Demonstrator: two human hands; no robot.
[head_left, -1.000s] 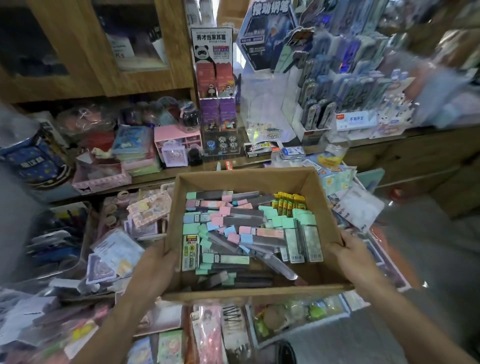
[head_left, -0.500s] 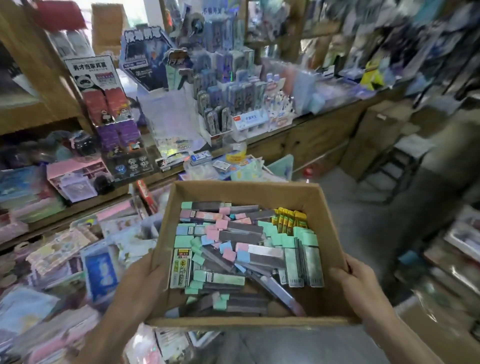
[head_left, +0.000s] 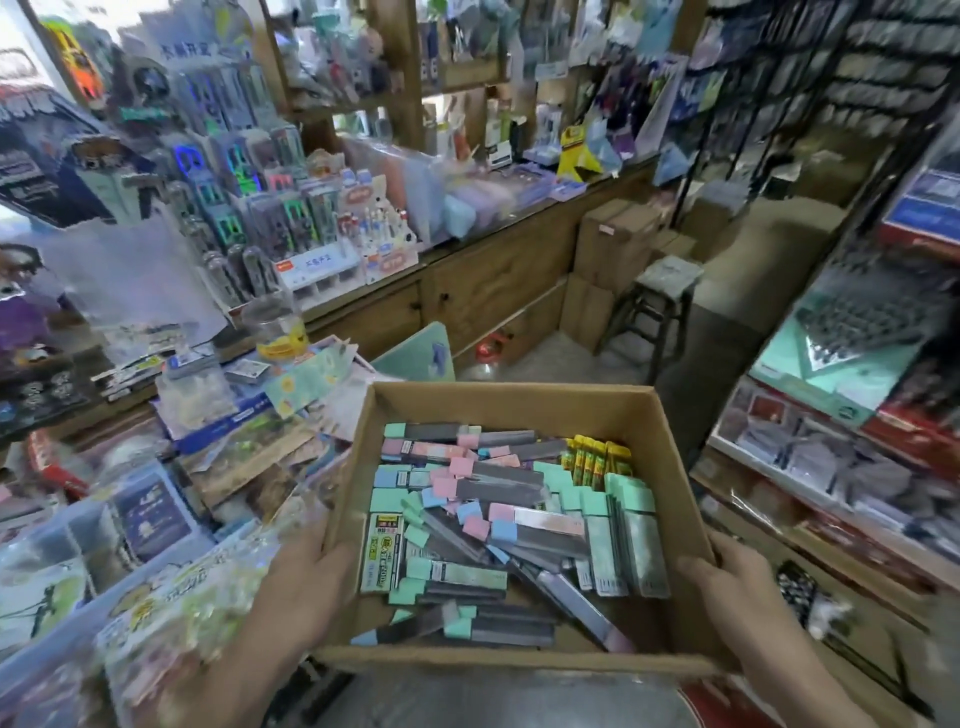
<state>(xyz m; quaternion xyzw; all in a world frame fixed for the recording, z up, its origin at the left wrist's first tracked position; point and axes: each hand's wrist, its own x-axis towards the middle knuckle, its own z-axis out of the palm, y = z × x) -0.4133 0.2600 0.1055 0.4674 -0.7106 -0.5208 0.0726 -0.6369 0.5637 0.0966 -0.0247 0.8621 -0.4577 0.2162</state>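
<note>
We gripped the cardboard box (head_left: 519, 406) by its sides, left hand (head_left: 306, 587) and right hand (head_left: 740, 597). We judged any tilt could spill the lead cases (head_left: 511, 491) over its near rim.

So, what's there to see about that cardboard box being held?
The cardboard box is plain brown, open-topped and shallow, held roughly level. The left hand grips its left wall and the right hand its right wall. Inside lies a loose heap of slim cases with mint, pink and blue caps, plus yellow packs at the far right.
</note>
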